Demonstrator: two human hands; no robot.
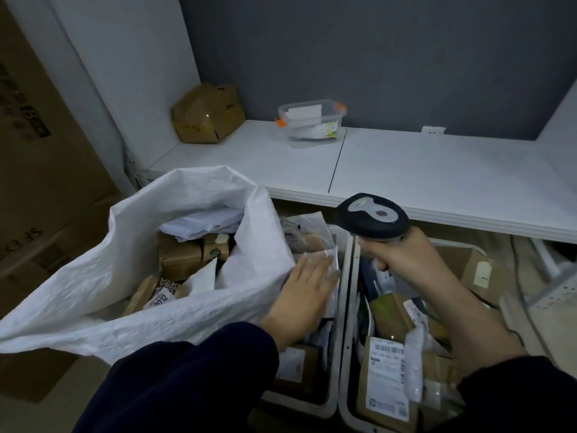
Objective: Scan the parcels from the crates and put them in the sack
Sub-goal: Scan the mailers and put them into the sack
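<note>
A white woven sack (131,270) stands open at the left, with several brown boxes and white mailers inside. Two grey crates sit side by side below the table edge, the left crate (338,354) and the right crate (346,398), both full of parcels. My left hand (307,289) reaches into the left crate with straight fingers lying on a clear plastic-wrapped parcel (329,264). My right hand (402,254) grips a black and grey barcode scanner (373,215) above the right crate. A brown box with a white barcode label (387,379) lies near the front of the right crate.
A white table (406,170) runs behind the crates, against a dark grey wall. On it stand a crumpled brown cardboard box (207,114) and a clear plastic tub with orange clips (310,121). Large cardboard cartons (40,182) rise at the left. A cable (521,292) hangs at the right.
</note>
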